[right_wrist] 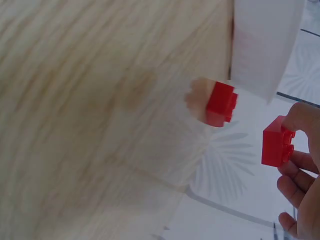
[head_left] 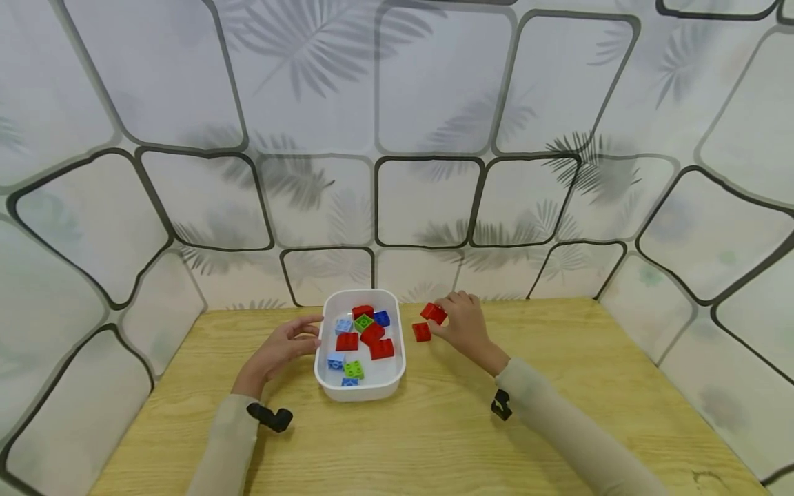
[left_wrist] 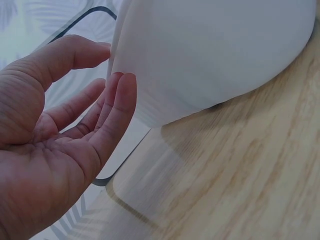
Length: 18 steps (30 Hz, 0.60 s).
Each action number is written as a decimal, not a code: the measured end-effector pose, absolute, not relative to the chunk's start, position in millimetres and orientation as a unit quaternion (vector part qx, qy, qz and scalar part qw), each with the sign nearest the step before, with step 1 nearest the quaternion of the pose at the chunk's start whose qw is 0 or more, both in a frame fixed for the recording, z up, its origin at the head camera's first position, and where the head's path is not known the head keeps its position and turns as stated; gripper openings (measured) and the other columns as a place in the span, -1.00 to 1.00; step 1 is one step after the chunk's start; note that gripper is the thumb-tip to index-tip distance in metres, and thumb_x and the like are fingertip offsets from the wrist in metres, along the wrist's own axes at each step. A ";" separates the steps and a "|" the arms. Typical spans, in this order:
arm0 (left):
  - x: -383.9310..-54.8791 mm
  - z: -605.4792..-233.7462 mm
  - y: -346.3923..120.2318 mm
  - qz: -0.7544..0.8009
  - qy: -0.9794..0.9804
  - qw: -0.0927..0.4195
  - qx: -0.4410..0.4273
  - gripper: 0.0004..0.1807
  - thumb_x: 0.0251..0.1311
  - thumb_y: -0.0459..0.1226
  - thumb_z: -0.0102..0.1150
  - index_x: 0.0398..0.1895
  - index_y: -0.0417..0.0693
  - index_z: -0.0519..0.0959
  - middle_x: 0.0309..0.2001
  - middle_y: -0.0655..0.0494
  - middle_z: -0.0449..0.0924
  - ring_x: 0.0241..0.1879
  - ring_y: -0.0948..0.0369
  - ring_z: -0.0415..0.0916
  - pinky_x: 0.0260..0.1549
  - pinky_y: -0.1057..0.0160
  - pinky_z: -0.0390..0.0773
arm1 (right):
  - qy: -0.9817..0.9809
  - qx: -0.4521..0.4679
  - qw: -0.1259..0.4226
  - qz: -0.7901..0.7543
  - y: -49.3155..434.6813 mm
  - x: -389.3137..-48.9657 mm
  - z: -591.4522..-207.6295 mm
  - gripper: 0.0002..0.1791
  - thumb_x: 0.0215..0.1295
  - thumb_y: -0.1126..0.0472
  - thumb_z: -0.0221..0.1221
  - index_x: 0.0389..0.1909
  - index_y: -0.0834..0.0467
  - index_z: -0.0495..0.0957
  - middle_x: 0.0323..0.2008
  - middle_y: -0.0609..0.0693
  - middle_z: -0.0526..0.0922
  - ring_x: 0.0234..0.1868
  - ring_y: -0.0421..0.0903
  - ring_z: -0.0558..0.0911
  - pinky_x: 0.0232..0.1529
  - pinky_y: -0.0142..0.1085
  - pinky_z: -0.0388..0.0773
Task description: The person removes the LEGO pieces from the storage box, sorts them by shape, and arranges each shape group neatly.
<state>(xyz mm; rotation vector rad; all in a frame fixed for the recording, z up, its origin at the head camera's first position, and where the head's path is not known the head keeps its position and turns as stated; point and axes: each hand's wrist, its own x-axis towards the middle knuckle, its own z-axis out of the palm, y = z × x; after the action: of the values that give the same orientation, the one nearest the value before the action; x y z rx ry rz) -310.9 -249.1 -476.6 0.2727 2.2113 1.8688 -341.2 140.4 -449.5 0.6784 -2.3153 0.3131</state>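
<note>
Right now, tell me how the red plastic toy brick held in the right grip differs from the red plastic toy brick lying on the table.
The held red plastic brick is raised, pinched in the right grip; the lying red plastic brick rests on the pale wooden table. The right grip partly covers the held brick, while the lying brick is uncovered. Both are red and studded.

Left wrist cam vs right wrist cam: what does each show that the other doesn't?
Left wrist only: the left hand, thumb and fingertips at the outside of the white container.

Right wrist only: the right hand holding a red brick with its studs visible, plus a second red brick on the table.

Both: part of the container's outer wall, the wooden table and the leaf-patterned backdrop. Neither shows the bricks inside the container.
</note>
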 end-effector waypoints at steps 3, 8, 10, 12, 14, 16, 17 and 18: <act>-310.6 -476.4 -249.2 0.639 0.755 0.116 0.093 -0.29 0.35 -0.27 0.29 0.51 -0.19 0.27 0.14 -0.10 0.42 0.08 0.20 0.51 0.05 0.29 0.65 | -0.899 0.250 0.338 0.123 144.6 -341.3 -455.0 -0.71 -0.03 0.15 0.52 -0.32 0.20 0.71 -0.39 0.07 0.68 -0.35 0.07 0.55 -0.18 0.04 0.50; -311.1 -476.8 -248.7 0.641 0.754 0.118 0.082 -0.29 0.34 -0.27 0.31 0.51 -0.15 0.28 0.14 -0.06 0.42 0.09 0.18 0.49 0.04 0.31 0.64 | -0.919 0.239 0.299 0.095 150.1 -342.3 -464.3 -0.66 -0.01 0.07 0.55 -0.34 0.19 0.69 -0.34 0.10 0.71 -0.30 0.09 0.58 -0.14 0.04 0.49; -311.0 -476.7 -248.9 0.639 0.756 0.120 0.079 -0.29 0.34 -0.27 0.31 0.51 -0.14 0.29 0.16 -0.08 0.41 0.11 0.15 0.48 0.04 0.31 0.64 | -0.928 0.233 0.278 0.081 151.8 -342.8 -467.7 -0.66 0.01 0.04 0.54 -0.33 0.19 0.70 -0.33 0.10 0.72 -0.27 0.09 0.60 -0.12 0.05 0.50; -310.8 -476.6 -249.1 0.638 0.757 0.120 0.074 -0.29 0.34 -0.27 0.31 0.51 -0.12 0.29 0.17 -0.10 0.42 0.13 0.12 0.47 0.05 0.30 0.64 | -0.935 0.230 0.260 0.077 152.9 -343.4 -470.5 -0.67 0.04 0.05 0.53 -0.32 0.19 0.71 -0.32 0.09 0.73 -0.26 0.09 0.61 -0.10 0.06 0.52; -310.7 -476.2 -249.2 0.638 0.757 0.121 0.073 -0.29 0.34 -0.27 0.31 0.51 -0.11 0.29 0.19 -0.11 0.41 0.14 0.11 0.47 0.06 0.30 0.64 | -0.938 0.228 0.247 0.084 153.4 -343.8 -472.6 -0.73 0.06 0.11 0.51 -0.33 0.19 0.71 -0.36 0.09 0.72 -0.29 0.08 0.60 -0.10 0.06 0.52; -310.5 -475.7 -249.1 0.637 0.758 0.122 0.077 -0.29 0.35 -0.27 0.29 0.52 -0.13 0.28 0.20 -0.14 0.41 0.14 0.12 0.47 0.07 0.29 0.64 | -0.939 0.227 0.242 0.094 153.3 -344.3 -474.2 -0.78 0.08 0.16 0.49 -0.36 0.20 0.71 -0.39 0.08 0.70 -0.32 0.08 0.58 -0.11 0.08 0.52; -310.5 -475.4 -248.8 0.638 0.757 0.121 0.075 -0.29 0.35 -0.28 0.29 0.52 -0.13 0.28 0.20 -0.14 0.41 0.13 0.13 0.47 0.07 0.29 0.65 | -0.939 0.226 0.240 0.099 153.1 -344.6 -474.7 -0.80 0.08 0.18 0.48 -0.37 0.20 0.71 -0.41 0.08 0.69 -0.34 0.08 0.57 -0.11 0.08 0.52; -310.4 -475.1 -248.8 0.638 0.756 0.121 0.078 -0.29 0.35 -0.28 0.28 0.52 -0.14 0.27 0.20 -0.16 0.41 0.12 0.14 0.48 0.07 0.29 0.65 | -0.939 0.225 0.238 0.102 152.9 -344.9 -475.2 -0.81 0.08 0.19 0.48 -0.37 0.20 0.71 -0.41 0.08 0.69 -0.34 0.07 0.56 -0.11 0.09 0.52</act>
<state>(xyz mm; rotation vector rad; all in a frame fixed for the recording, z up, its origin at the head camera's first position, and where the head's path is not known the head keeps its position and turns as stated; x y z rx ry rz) -310.4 -248.8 -475.1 0.2277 2.2092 1.8631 -344.9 152.9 -475.2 0.6153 -2.5728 0.2805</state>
